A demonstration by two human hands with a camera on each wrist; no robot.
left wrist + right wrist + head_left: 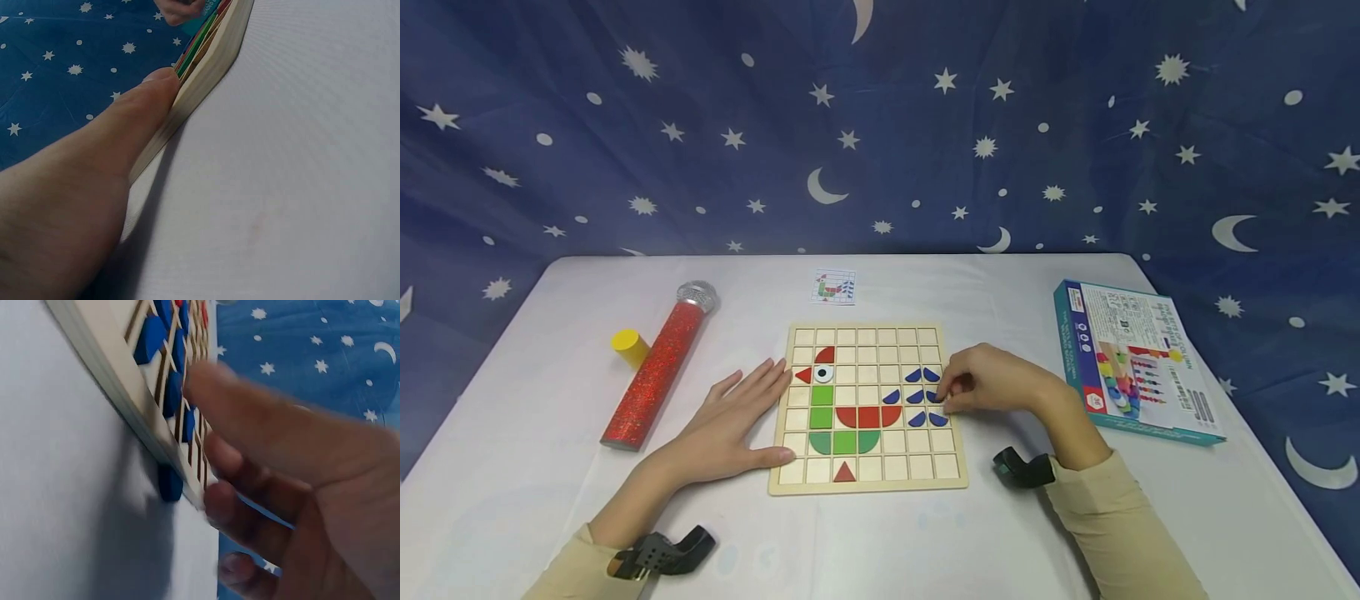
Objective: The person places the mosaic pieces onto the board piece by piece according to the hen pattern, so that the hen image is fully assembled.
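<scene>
A wooden grid board (868, 487) carries a bird-shaped pattern of red, green and blue pieces with a round eye piece (823, 373). My left hand (730, 429) lies with straight fingers along the board's left edge, its thumb (153, 94) against the rim. At the right edge, my right hand (988, 379) has bent fingers, with the tips beside a blue piece (933, 397). The right wrist view shows its thumb (250, 406) apart from the fingers and nothing visible between them. Another blue piece (170, 482) appears there at the board's outer edge.
A small pattern card (833, 287) lies behind the board. To the left are a red glitter microphone (658, 375) and a yellow cylinder (629, 347). A flat toy box (1138, 358) lies to the right, near the right forearm. A starry cloth (880, 125) hangs behind the table.
</scene>
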